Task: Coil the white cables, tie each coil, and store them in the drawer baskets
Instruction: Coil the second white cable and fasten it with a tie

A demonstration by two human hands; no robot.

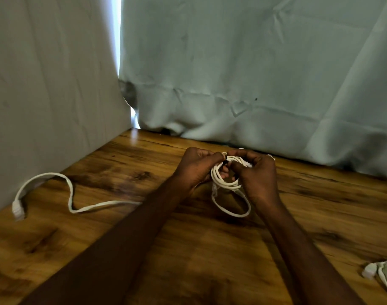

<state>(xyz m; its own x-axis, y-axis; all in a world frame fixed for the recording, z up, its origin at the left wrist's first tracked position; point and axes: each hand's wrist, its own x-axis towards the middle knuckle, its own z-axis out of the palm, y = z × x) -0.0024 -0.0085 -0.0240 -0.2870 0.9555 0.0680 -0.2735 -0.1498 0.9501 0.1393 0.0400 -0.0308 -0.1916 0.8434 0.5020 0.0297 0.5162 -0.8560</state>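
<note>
Both hands meet over the wooden table [122,216], near the pale curtain [254,73]. The left hand [194,168] and right hand [257,175] are both closed around a coil of white cable [223,179], fingertips pinched together at its top, where a small dark bit shows. One loop [231,211] hangs lower, toward the table. A loose flat cable [71,194] snakes across the table to the left, its plug [18,210] near the edge. Another white bundle [384,275] lies at far right.
</note>
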